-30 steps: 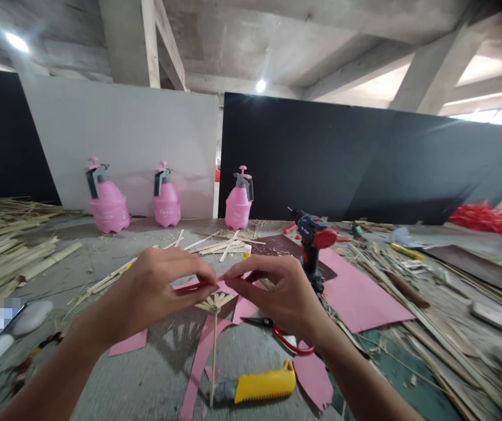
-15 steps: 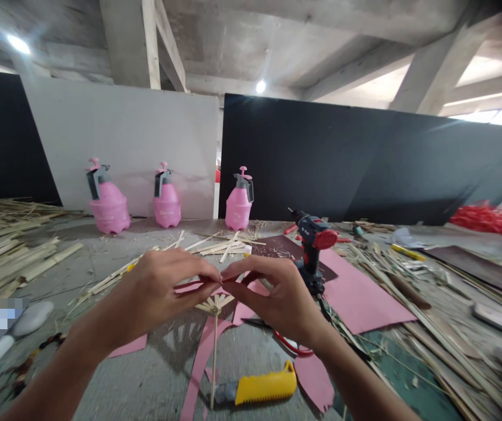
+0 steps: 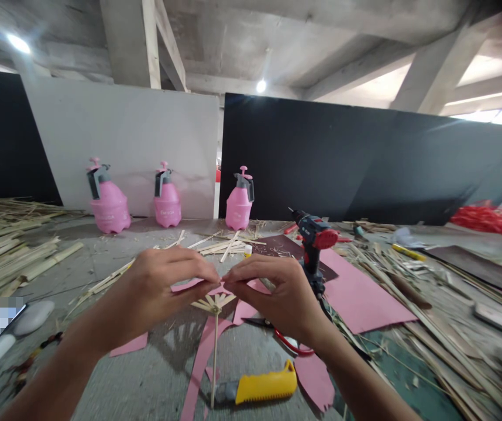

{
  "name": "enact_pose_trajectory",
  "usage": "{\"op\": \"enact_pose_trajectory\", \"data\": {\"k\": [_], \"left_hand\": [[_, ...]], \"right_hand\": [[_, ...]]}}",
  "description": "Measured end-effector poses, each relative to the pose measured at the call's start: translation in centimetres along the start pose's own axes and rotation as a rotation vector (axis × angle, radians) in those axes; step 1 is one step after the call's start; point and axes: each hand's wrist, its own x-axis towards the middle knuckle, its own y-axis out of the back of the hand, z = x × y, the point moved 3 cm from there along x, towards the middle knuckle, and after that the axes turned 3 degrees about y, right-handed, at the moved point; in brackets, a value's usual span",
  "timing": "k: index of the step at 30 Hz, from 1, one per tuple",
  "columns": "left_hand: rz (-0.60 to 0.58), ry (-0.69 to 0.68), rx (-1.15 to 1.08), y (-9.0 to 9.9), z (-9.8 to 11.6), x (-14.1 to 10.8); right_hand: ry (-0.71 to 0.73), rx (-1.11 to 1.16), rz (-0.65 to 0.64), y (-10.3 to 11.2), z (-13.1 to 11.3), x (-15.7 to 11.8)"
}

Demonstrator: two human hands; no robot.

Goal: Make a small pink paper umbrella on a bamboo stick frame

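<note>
Pink paper strip, thin, cut, pinched across both hands at centre. Left hand: thumb and fingers curled shut on the strip's left part. Right hand: same grip on its right part. Fingertips of the two hands nearly meet, with the strip running between them; the exact contact under the fingers is hidden.

Small fan-shaped frame of pale bamboo ribs sits just below the pinch, on top of a thin bamboo stick. Can't tell if the fingers touch the frame, or if the stick lies flat.

Around the hands, on a grey concrete surface: torn pink card scraps; large pink card sheet right of the right hand; yellow-and-grey utility knife near the stick's lower end; red-handled scissors under the right wrist; red-and-navy cordless drill beyond the right hand.

Loose pale bamboo strips are piled far left. Three pink pump sprayers stand along the far edge.
</note>
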Motion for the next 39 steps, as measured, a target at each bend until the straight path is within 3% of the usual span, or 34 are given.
{"op": "enact_pose_trajectory", "data": {"k": [22, 29, 39], "left_hand": [[0.05, -0.053, 0.135, 0.0, -0.2, 0.0], [0.013, -0.039, 0.098, 0.3, 0.0, -0.1], [-0.047, 0.022, 0.012, -0.9, -0.3, -0.1]], "right_hand": [[0.009, -0.058, 0.079, 0.3, 0.2, 0.0], [0.023, -0.062, 0.085, 0.3, -0.1, -0.2], [0.058, -0.014, 0.071, -0.3, -0.2, -0.2]]}}
